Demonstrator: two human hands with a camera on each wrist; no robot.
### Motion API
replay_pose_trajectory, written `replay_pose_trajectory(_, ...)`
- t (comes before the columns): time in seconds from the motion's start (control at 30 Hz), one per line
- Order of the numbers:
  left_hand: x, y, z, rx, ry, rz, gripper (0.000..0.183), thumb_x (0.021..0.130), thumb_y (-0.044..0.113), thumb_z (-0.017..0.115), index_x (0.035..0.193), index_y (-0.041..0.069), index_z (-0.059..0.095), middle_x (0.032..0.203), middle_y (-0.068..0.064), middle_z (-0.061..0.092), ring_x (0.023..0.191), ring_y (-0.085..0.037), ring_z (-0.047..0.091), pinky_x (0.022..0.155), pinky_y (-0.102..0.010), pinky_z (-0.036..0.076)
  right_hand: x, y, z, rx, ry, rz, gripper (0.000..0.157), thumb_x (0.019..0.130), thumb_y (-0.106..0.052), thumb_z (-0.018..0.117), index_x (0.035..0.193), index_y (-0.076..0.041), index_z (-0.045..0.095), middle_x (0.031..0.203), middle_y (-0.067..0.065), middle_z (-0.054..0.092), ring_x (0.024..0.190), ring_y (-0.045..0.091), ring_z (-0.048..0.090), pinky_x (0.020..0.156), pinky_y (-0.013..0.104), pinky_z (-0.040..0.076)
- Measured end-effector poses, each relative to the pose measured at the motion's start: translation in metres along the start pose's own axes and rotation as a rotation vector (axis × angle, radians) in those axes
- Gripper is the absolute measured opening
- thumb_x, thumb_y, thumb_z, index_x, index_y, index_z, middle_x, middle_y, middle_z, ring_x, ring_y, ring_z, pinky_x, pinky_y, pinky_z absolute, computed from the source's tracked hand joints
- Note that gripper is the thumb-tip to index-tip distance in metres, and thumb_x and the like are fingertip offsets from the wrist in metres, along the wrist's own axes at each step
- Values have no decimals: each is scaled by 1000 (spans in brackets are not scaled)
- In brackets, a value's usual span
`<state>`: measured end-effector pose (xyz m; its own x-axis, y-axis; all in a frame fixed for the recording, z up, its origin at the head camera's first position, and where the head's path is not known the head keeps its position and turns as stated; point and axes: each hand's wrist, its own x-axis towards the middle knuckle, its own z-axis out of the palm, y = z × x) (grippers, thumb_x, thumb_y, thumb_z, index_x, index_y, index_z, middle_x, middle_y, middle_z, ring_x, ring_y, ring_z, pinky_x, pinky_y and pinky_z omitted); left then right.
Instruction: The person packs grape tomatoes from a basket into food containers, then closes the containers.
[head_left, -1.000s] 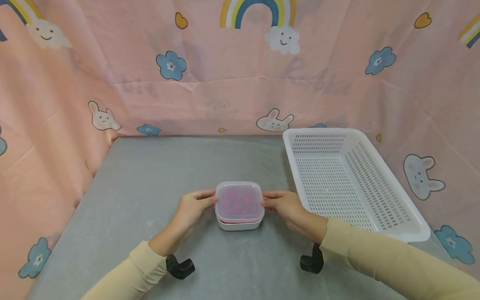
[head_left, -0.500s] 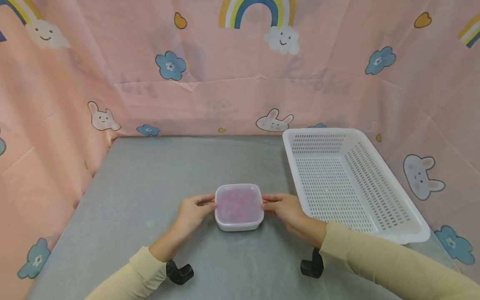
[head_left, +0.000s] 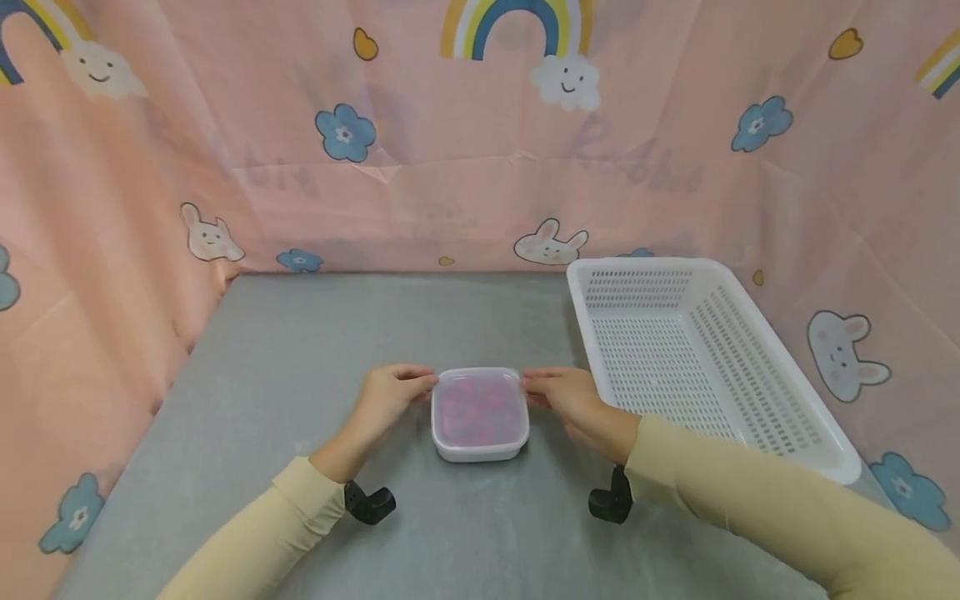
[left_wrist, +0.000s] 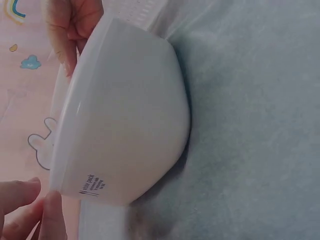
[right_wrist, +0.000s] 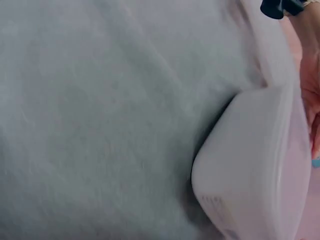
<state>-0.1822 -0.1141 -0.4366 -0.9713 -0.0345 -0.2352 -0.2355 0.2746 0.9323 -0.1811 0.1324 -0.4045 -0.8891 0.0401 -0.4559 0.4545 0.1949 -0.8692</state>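
Observation:
A small white food container [head_left: 480,455] sits on the grey table, pinkish contents showing faintly through its translucent lid [head_left: 480,408]. The lid lies level over the rim. My left hand [head_left: 382,404] is at the far left corner, its fingertips right at the lid's edge. In the left wrist view those fingers [left_wrist: 52,207] are loosely bent beside the rim, and small printing shows on the container's wall. Across from it, my right hand [head_left: 573,408] has its fingertips at the far right corner of the lid. The right wrist view shows the container's side, partly cut off.
A large white perforated basket [head_left: 667,367] stands on the right of the table, its near edge behind the right forearm. Pink patterned cloth [head_left: 480,192] hangs at the back and sides. Black wrist cameras [head_left: 369,504] are worn beneath both sleeves.
The lid was raised at the near side, with a reddish strip of contents showing; it has come down flat. Both hands have slid from the lid's sides to its far corners.

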Motion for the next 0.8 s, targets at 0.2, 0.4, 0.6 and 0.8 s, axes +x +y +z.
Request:
replay_pose_trajectory(0.2, 12, 4, 3, 31, -1, -14, 20, 86, 15, 77, 100, 1, 77, 101, -13, 77, 75, -9, 69, 78, -31, 58, 19, -4, 3, -14, 27, 32, 30, 91, -7, 70, 117, 8, 68, 90, 4, 73, 71, 3, 62, 77, 22, 57)
replay_pose_trajectory(0.4, 17, 5, 1, 60, -24, -6, 17, 84, 13, 78, 94, 0, 78, 87, -9, 77, 71, -7, 66, 75, -28, 55, 29, -8, 5, 34, 32, 90, 29, 86, 0, 72, 112, 11, 68, 69, -2, 66, 61, 3, 61, 62, 17, 55)
replay_pose_trajectory(0.6, 10, 3, 0, 50, -22, 22, 24, 86, 15, 76, 104, 0, 76, 103, -14, 76, 86, -12, 68, 79, -27, 55, 23, -9, 6, 2, 19, 57, 32, 88, 1, 70, 118, 11, 66, 88, 10, 74, 64, 2, 61, 68, 20, 57)
replay_pose_trajectory(0.8, -23, -12, -1, -31, -18, -8, 35, 83, 15, 78, 113, -2, 72, 110, -17, 74, 100, -18, 69, 87, -30, 54, -10, 4, 1, -99, -62, -2, 43, 91, -6, 69, 130, 8, 59, 129, 24, 64, 89, 11, 68, 91, 37, 56)
